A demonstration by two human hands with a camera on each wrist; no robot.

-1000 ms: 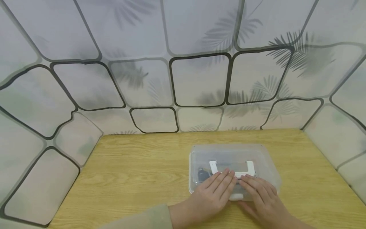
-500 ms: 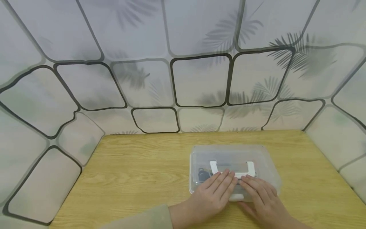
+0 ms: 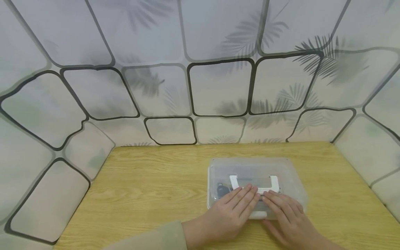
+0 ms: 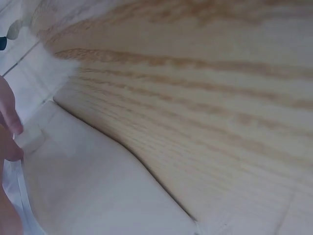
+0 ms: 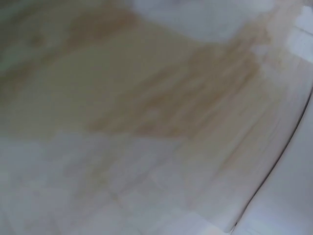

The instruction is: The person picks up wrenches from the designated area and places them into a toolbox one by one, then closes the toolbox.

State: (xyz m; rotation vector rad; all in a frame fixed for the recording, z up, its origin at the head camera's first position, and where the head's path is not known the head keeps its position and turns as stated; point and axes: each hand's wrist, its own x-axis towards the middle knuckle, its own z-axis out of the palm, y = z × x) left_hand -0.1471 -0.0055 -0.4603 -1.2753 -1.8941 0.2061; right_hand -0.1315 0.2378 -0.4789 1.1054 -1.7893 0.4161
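A clear plastic case (image 3: 250,165) with a closed lid lies on the table, its white carry handle (image 3: 274,183) folded toward the front. Through the lid a dark item (image 3: 222,189) shows, too hazy to name. My left hand (image 3: 229,218) rests on the front of the lid, fingers straight and together, tips by the handle. Beside it my right hand (image 3: 289,215) lies with straight fingers on the lid, its thumb low at the front edge. Between the hands a white latch (image 3: 258,215) is visible. Fingers (image 4: 7,110) appear at the left wrist view's edge; the right wrist view shows no hand.
The wood-grain table (image 3: 150,180) extends to the left and right of the case. A pale wall covering (image 3: 218,86) with dark outlined blocks and leaf prints encloses the back and both sides.
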